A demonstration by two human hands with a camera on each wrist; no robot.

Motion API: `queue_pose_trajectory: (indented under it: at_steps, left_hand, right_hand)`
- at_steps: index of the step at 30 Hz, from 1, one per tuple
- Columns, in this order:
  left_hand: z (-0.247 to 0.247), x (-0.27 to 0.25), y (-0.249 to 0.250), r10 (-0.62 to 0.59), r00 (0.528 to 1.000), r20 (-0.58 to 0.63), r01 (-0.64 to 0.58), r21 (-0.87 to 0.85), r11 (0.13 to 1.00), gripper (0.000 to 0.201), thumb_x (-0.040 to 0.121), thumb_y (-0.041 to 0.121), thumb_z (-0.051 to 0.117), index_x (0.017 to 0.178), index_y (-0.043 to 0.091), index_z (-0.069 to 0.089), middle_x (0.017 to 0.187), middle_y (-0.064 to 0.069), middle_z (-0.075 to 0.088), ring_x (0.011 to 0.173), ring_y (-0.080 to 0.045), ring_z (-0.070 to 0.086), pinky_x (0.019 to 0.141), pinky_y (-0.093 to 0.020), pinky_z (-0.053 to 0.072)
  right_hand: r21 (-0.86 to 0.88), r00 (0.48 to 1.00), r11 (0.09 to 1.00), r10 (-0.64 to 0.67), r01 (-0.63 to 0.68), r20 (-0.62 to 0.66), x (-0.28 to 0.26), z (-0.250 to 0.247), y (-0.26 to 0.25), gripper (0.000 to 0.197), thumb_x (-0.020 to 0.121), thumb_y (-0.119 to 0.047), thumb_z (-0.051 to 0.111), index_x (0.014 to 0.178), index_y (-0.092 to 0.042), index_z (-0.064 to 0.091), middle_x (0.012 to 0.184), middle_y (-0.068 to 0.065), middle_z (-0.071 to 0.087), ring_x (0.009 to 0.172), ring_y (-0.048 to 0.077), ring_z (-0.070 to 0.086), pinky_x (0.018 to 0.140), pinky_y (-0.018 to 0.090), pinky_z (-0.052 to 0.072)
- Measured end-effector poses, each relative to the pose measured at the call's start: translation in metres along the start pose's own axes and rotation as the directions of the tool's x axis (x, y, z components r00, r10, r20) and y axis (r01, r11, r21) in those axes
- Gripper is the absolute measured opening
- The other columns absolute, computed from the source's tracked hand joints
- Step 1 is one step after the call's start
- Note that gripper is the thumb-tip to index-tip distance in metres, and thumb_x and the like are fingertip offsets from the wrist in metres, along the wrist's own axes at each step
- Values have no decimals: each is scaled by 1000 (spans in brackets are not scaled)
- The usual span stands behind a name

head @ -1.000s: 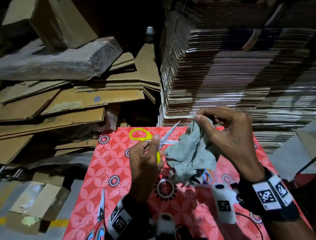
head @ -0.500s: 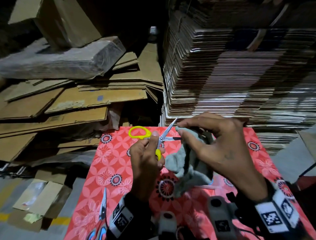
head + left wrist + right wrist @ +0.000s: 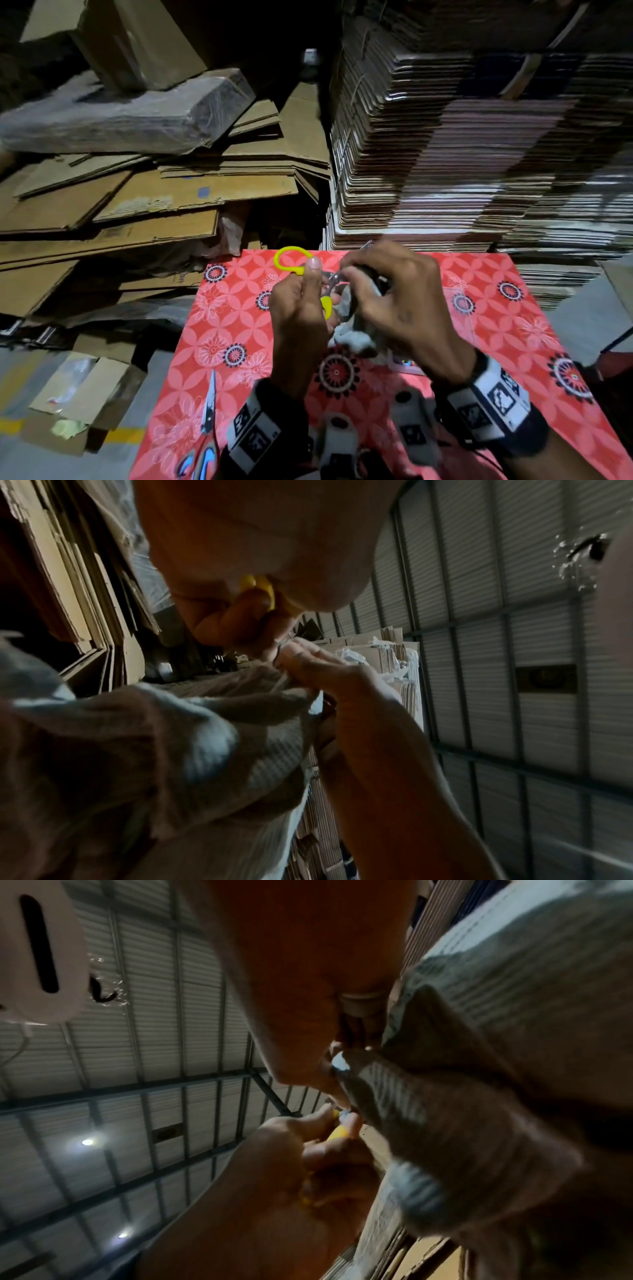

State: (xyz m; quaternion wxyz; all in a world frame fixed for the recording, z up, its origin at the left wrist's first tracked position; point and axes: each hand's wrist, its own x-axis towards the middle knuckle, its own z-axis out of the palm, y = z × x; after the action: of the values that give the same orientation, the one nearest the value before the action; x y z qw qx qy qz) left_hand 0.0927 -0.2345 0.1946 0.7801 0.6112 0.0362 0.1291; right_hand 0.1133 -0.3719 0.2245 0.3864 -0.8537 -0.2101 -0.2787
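your left fingers (image 3: 313, 270) are curled round the lower yellow handle of the scissors (image 3: 327, 306), with the thumb pressed on the neck of the upper ring. that ring stands free above the left hand (image 3: 301, 329).

your right fingers (image 3: 308, 656) pinch a fold of the grey cloth (image 3: 349, 337) onto the blades close to the pivot. the right hand (image 3: 404, 308) covers most of the steel, and only a tip pokes out past the knuckles. can't tell whether the blades are parted or closed.

the rest of the cloth hangs bunched under your right palm. both things are held up off the red patterned surface (image 3: 496, 325), over its middle.

judgement: the wipe is in progress, not finished. the cloth sits at the pivor end, so the run out to the tip looks left to do. how clean the steel is can't be read; it is hidden and blurred.

a second pair (image 3: 209, 407) with red and blue handles lies at the near left edge of the surface, well apart from your hands; likely next. cardboard stacks (image 3: 445, 154) stand behind.
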Motion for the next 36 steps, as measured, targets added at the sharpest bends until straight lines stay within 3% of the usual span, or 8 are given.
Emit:
queue_pose_trajectory:
  at_steps: [3, 6, 10, 16, 22, 26, 32, 36]
  left_hand:
    - [2, 0, -7, 3, 1000, -10, -3, 14, 1000, 58, 104, 51, 52, 64, 10, 60, 49, -16, 48, 35, -20, 40, 40, -28, 35]
    - [0, 1, -12, 15, 1000, -17, -14, 57, 998, 65, 100, 62, 51, 66, 7, 59, 52, -26, 45, 40, -25, 38, 41, -39, 36]
    - [7, -3, -11, -8, 999, -34, 9, 40, 999, 57, 100, 52, 50, 68, 5, 57, 53, -12, 52, 39, -20, 43, 44, -28, 36]
    - [1, -1, -21, -14, 999, -38, 18, 127, 992, 75, 92, 78, 53, 70, 7, 56, 62, -29, 48, 51, -43, 45, 50, -64, 44]
    - [2, -2, -19, 25, 998, -64, -12, 189, 982, 73, 91, 77, 51, 66, 9, 55, 61, -32, 47, 50, -36, 43, 48, -57, 40]
    - [5, -5, -19, 77, 996, -45, -63, 254, 965, 61, 98, 65, 49, 60, 18, 53, 51, -15, 47, 47, -31, 46, 48, -59, 42]
    - [5, -5, -11, 206, 977, -45, -179, 344, 922, 56, 100, 56, 46, 61, 17, 47, 52, -4, 39, 51, -20, 40, 53, -47, 34]
    - [7, -5, -15, 196, 978, -72, -162, 330, 930, 55, 100, 62, 48, 63, 22, 49, 52, -15, 41, 48, -36, 44, 50, -54, 40]
  right_hand:
    - [-33, 997, 997, 62, -63, -41, 0, -3, 1, 16, 82, -1, 81, 90, -14, 81, 83, -3, 72, 75, 3, 59, 72, 10, 44]
    - [-26, 997, 1000, -7, 8, 72, -12, 2, -9, 15, 85, -2, 78, 90, -16, 79, 84, -2, 70, 78, 8, 63, 72, 22, 49]
    - [1, 998, 998, 61, -61, -26, 1, -6, 7, 14, 83, -2, 80, 90, -14, 81, 83, -4, 73, 74, 4, 61, 71, 15, 48]
    - [15, 996, 999, 51, -52, 69, -5, -5, 7, 15, 83, -4, 79, 87, -18, 80, 81, -6, 72, 75, 4, 63, 71, 15, 48]
    - [18, 990, 999, 35, -38, 140, -11, -6, -5, 14, 83, -4, 80, 87, -18, 80, 80, -9, 72, 73, 0, 60, 69, 10, 45]
    - [33, 991, 991, 126, -128, 48, 3, -13, 12, 15, 82, -4, 80, 87, -17, 82, 81, -9, 75, 76, 4, 66, 69, 13, 49]
    - [126, 976, 980, 129, -151, 173, -5, -11, 1, 14, 83, -6, 79, 84, -20, 80, 80, -12, 75, 75, 4, 70, 68, 25, 55]
    - [94, 982, 979, 175, -181, 67, 3, -14, 6, 15, 84, -5, 79, 84, -20, 80, 80, -12, 75, 77, 5, 70, 69, 25, 54]
